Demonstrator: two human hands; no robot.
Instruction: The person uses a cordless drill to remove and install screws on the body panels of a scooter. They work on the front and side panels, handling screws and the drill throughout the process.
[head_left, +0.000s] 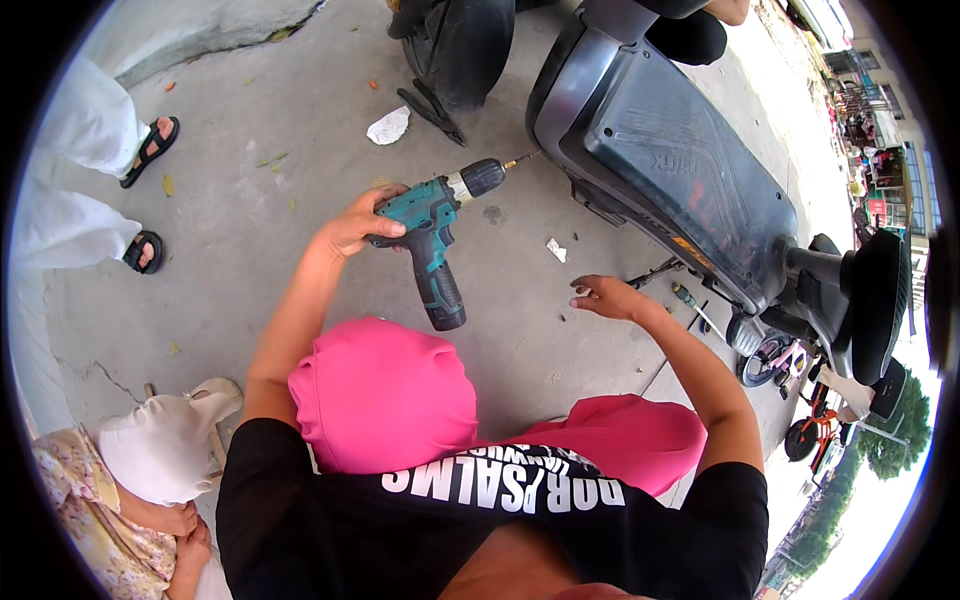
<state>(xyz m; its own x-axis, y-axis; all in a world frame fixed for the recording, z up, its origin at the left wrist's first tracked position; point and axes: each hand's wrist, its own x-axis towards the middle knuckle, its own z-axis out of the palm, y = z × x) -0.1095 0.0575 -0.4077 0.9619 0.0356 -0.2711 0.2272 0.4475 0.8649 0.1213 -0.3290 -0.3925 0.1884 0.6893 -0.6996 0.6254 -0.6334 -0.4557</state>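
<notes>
The left grip (362, 221) clasped a teal-and-black cordless drill (430, 240). Crumpled white paper (557, 250) lay near the right grip (607, 298), whose hold was unclear.

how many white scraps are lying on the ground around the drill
2: the larger scrap beside the pliers, and the smaller scrap between the drill and the scooter, near the right hand. More may be hidden under the scooter.
</notes>
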